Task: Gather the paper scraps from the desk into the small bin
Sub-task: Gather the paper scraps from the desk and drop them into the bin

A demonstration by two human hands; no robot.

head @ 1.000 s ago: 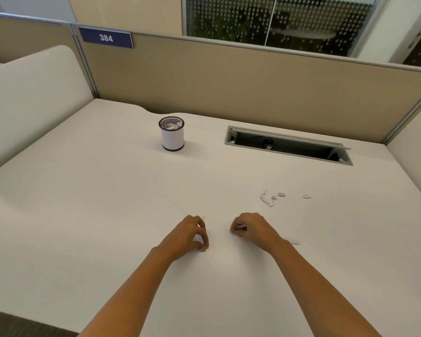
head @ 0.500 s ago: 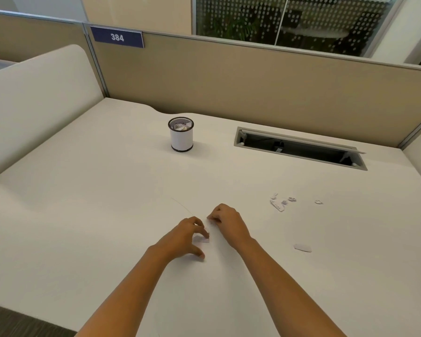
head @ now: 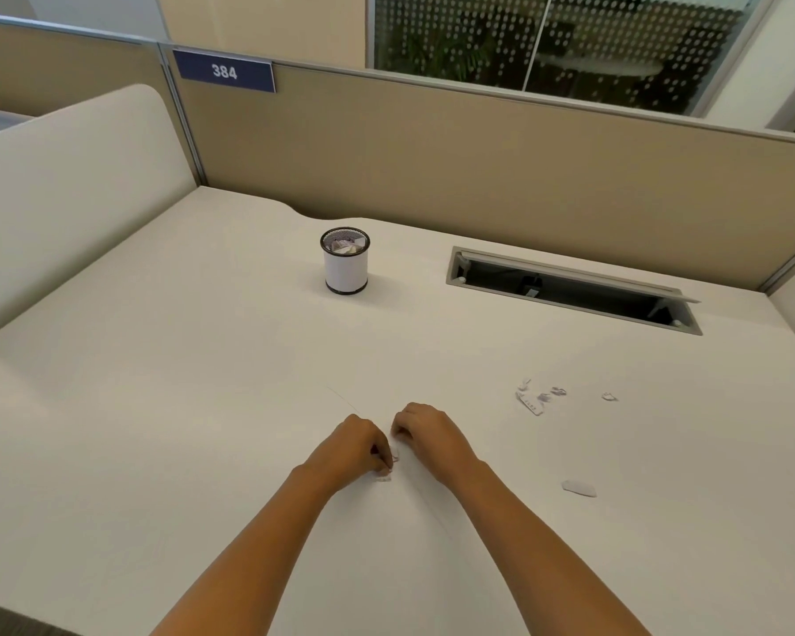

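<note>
While the left hand (head: pixel 354 447) pinches a thin white paper scrap (head: pixel 394 457), the right hand (head: pixel 428 433) curls — its hold unclear.

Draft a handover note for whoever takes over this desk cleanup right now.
Left hand: fingers curled, pinching a small white paper scrap just above the white desk.
Right hand: fingers curled beside it; whether they hold anything is unclear.
Small white cylindrical bin with black mesh rim: upright at the back, crumpled paper already inside.
Left to do: cluster of torn white scraps, lone scrap and flat oval white piece, all lying to the right.
</note>
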